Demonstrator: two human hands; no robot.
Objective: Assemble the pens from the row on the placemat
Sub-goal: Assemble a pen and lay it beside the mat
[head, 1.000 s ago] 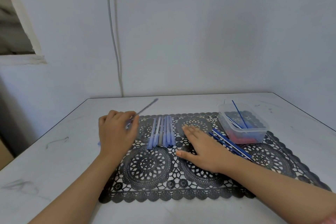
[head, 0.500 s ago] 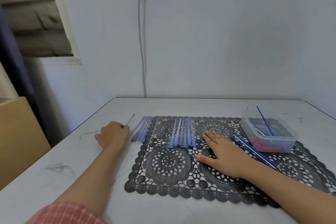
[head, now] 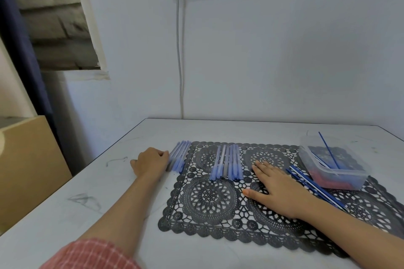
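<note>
Several finished pens (head: 178,156) lie against my curled, empty-looking left grip (head: 150,162); the unassembled row (head: 227,162) waits beside my flat, spread right grip (head: 277,188).

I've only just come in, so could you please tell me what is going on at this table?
A person is assembling pens. The left hand, loosely curled, rests on the table against a bunch of pens at the placemat's left edge. The right hand lies flat on the placemat beside a row of pens. Loose blue refills and a plastic tub sit to the right.
</note>
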